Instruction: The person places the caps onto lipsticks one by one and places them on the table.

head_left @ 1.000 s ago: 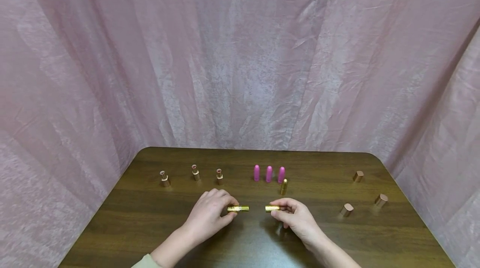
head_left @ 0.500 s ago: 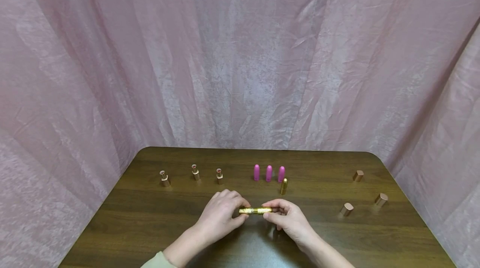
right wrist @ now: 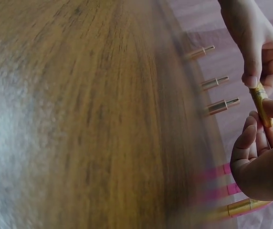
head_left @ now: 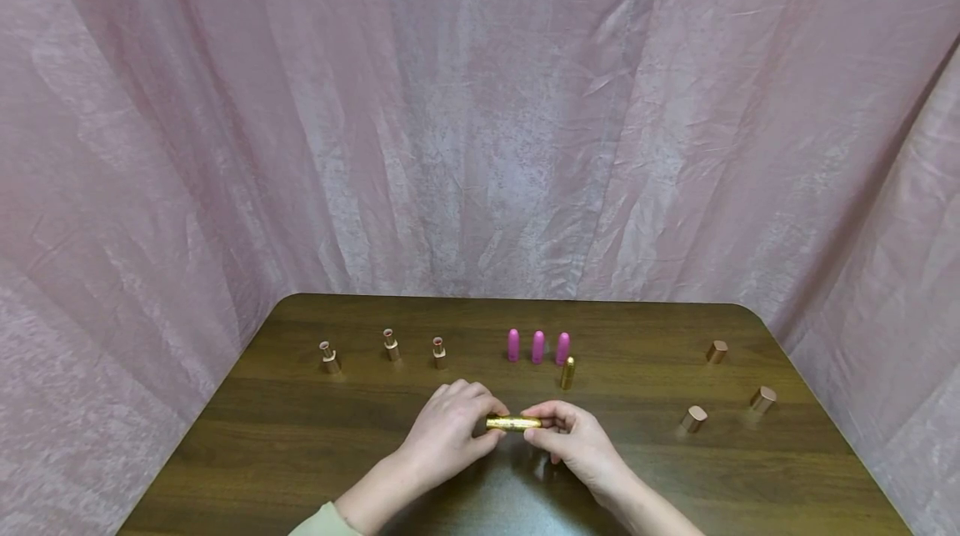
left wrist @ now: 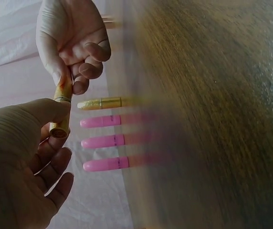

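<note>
A gold lipstick tube (head_left: 513, 423) lies level between my two hands, just above the table. My left hand (head_left: 448, 432) pinches its left end between thumb and fingers. At the other end, my right hand (head_left: 579, 441) pinches the gold cap, which meets the base with only a thin seam, visible in the left wrist view. Another gold lipstick (head_left: 567, 373) stands upright behind my right hand. Pink lipsticks (head_left: 537, 348) stand in a row just beyond it, capped and upright.
Uncapped rose-gold lipstick bases (head_left: 392, 345) stand at the back left of the wooden table (head_left: 262, 444). Their matching rose-gold caps (head_left: 694, 419) stand spread out on the right. A pink curtain (head_left: 480, 119) hangs behind the table.
The gold base and cap were apart; they came together and now form one tube. My left hand moved right, and my right hand moved slightly left.
</note>
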Demonstrator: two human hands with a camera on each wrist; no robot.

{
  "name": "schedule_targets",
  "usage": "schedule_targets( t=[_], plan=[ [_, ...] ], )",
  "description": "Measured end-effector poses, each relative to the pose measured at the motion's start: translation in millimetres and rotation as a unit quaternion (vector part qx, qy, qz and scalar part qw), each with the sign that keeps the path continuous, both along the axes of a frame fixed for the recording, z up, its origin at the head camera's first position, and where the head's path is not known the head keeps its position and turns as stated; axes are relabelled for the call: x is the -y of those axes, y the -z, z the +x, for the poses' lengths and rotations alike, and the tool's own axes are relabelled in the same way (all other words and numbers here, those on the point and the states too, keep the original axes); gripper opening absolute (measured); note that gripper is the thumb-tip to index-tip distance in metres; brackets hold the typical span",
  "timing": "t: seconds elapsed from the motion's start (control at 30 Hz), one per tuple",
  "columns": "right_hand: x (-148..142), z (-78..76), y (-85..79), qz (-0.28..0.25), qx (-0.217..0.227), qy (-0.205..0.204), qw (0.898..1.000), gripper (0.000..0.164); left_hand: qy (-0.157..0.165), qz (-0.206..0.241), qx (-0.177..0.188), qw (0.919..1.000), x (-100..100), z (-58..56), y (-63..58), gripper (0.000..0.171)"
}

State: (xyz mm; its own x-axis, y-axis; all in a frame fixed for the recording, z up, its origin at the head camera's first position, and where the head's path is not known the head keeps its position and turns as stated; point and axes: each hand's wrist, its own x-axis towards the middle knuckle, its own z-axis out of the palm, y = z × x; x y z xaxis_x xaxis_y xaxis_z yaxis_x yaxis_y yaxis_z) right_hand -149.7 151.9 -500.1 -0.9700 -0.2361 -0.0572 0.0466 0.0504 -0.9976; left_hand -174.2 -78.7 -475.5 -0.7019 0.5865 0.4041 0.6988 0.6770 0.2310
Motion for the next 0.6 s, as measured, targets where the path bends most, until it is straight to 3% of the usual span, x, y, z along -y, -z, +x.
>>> schedule_targets(
  t=[0.6],
  plan=[
    [-0.3, -0.3, 4.4, 0.017, -0.007, 0.009, 1.0, 0.03, 0.023, -0.01, -0.005, 0.9997, -6.0, -0.3, 2.2, 0.017]
  ],
)
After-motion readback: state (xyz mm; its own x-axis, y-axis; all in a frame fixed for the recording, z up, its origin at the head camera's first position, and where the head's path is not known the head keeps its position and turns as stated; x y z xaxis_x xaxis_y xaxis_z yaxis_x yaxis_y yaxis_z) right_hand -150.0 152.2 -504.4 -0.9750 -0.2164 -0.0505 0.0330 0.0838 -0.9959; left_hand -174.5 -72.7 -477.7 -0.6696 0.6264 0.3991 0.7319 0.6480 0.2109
